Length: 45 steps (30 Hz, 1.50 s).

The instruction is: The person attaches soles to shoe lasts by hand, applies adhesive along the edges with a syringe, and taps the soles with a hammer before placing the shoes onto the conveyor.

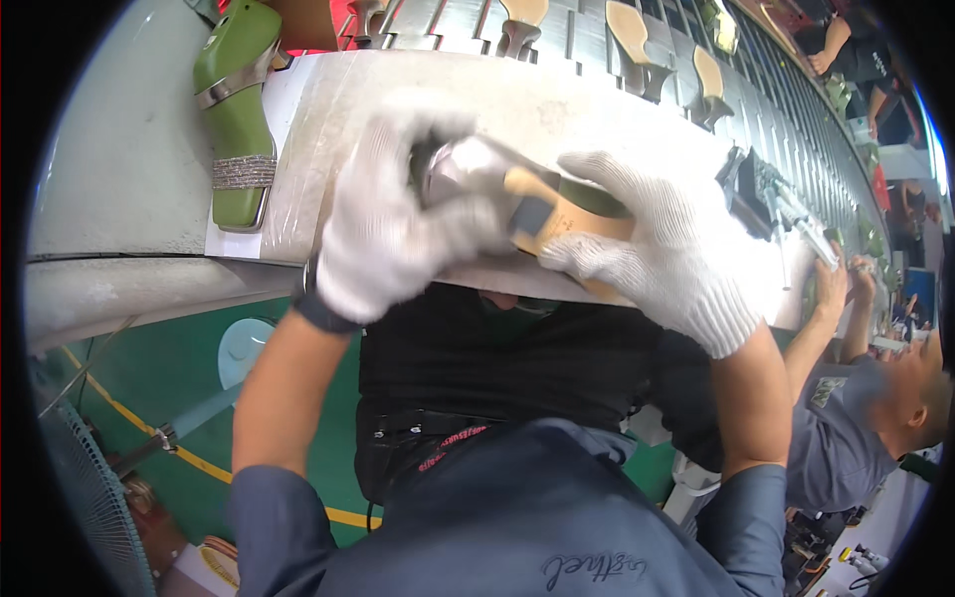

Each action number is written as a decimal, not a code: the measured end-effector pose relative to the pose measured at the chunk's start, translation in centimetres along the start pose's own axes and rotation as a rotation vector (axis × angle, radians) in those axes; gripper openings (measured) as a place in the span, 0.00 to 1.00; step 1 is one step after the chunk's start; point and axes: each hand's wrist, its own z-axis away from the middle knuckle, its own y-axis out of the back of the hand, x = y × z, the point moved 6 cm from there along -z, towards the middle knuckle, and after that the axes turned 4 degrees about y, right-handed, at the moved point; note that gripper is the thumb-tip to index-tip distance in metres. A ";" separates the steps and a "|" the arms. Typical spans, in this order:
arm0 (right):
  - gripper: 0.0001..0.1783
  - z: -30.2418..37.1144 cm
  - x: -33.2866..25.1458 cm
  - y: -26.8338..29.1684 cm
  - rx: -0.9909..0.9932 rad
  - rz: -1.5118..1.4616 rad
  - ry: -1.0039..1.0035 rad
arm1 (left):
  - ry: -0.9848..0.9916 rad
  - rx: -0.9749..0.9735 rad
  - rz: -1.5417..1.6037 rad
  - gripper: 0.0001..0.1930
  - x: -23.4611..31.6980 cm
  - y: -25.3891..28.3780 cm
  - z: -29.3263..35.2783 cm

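Both my hands wear white knit gloves and are raised over the near edge of the pale worktable [328,109]. Between them is a shoe with a tan sole [587,221], a dark square patch and a bit of dark green showing at its side. My right hand [662,239] is closed around the tan end, thumb below and fingers above. Smeared by motion, my left hand [373,224] curls about the shoe's dark, shiny end, whose details are blurred. On the table to the left lies a green shoe last [239,129] with a silver strap and a glittery band.
Beyond the table runs a slatted metal conveyor [458,25] bearing several tan heeled soles [629,35]. Dark tools [766,199] lie at the table's right. A co-worker [856,418] sits close on the right, arms at the table. A fan [90,497] stands lower left.
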 end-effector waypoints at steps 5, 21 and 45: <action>0.40 2.0 0.4 -1.2 0.095 0.260 0.095 | -0.196 -0.051 -0.377 0.33 2.4 -2.3 6.0; 0.17 2.6 0.1 -2.4 0.177 -0.015 0.136 | 0.517 -0.326 -0.144 0.32 1.1 -3.8 0.7; 0.27 -0.1 1.2 -1.5 0.062 -0.037 0.035 | 0.306 -0.169 -0.242 0.29 1.8 -5.3 0.3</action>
